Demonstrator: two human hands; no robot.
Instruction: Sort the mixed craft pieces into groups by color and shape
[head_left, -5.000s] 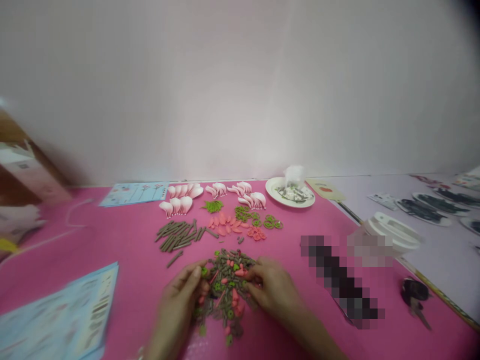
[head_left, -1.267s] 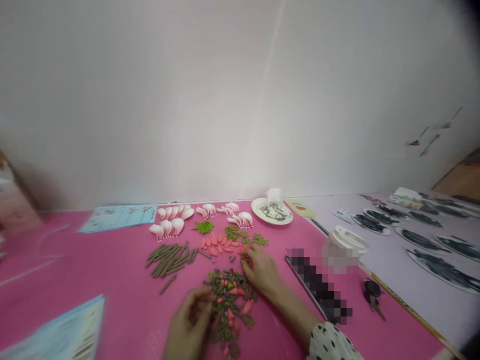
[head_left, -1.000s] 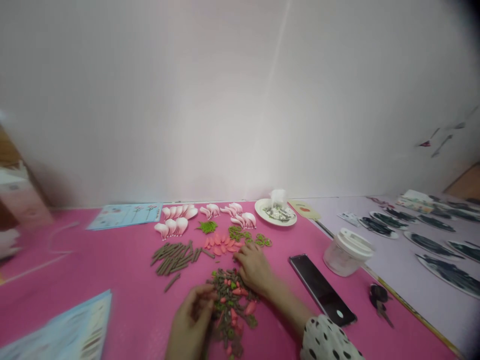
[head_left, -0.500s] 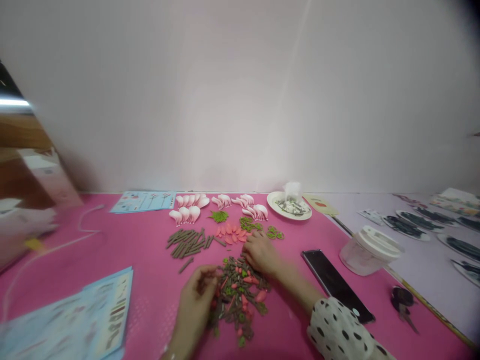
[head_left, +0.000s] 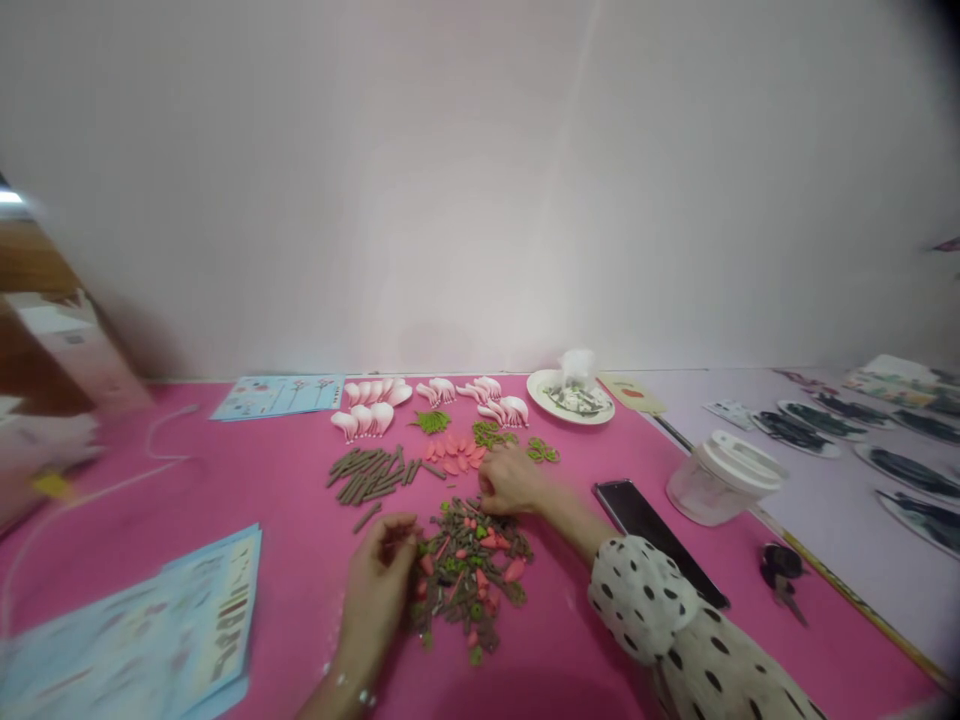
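A mixed pile of small brown, pink and green pieces (head_left: 469,575) lies on the pink table top. At its left edge is my left hand (head_left: 379,570), fingers curled and thumb close to the fingertips; whatever they hold, if anything, does not show. My right hand (head_left: 514,482) reaches to the pile's far edge with fingers pressed together and pointing down, the tips partly hidden. Sorted groups lie beyond the pile: brown sticks (head_left: 369,474), coral petal-shaped pieces (head_left: 456,453), green rings (head_left: 543,450), green leaf-like pieces (head_left: 433,422) and pale pink petals (head_left: 364,421).
A white plate (head_left: 540,395) with scraps and a crumpled wrapper stands at the back. To the right are a phone (head_left: 660,540), a lidded tub (head_left: 724,480) and a dark object with keys (head_left: 781,575). Printed sheets (head_left: 150,630) lie at the left, beside a white cable (head_left: 112,487).
The whole view has shifted slightly. My right hand has drawn a little away from the pile's far side. My left hand stays by the left edge, nearly unchanged.
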